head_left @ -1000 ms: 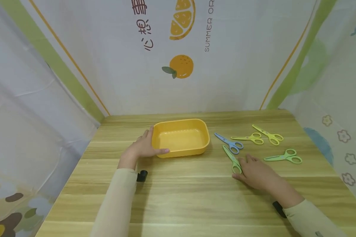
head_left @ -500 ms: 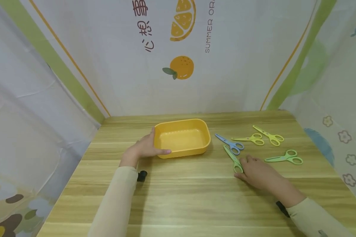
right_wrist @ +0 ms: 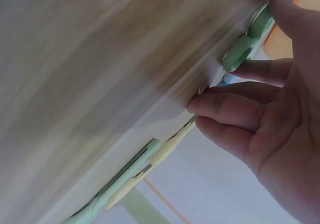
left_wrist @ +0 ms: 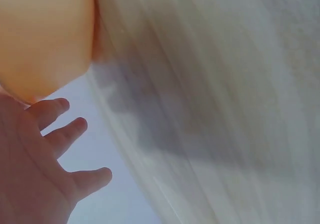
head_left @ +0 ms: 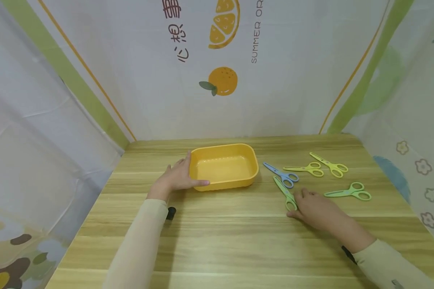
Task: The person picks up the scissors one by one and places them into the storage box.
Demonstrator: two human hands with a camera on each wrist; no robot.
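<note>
A yellow rectangular box (head_left: pixel 231 184) stands on the wooden table. My left hand (head_left: pixel 176 178) rests against its left end, thumb along the front wall. In the left wrist view, several fingers (left_wrist: pixel 67 136) spread out straight beside the box. To the box's right, my right hand (head_left: pixel 316 210) pinches the handle of light green scissors (head_left: pixel 285 192) lying on the table. Its thumb and index finger touch the green handle loops (right_wrist: pixel 238 53) in the right wrist view. Part of that handle is hidden by the hand in the head view.
Blue scissors (head_left: pixel 281 175) lie just beyond the held pair. Two yellow scissors (head_left: pixel 304 168) are farther right, and another green pair (head_left: pixel 349 192) lies right of my right hand. A white printed curtain (head_left: pixel 159 104) hangs behind the table (head_left: pixel 217 241).
The whole head view has shifted slightly. My left hand stays on the box and my right hand stays at the green scissors, with hardly any movement.
</note>
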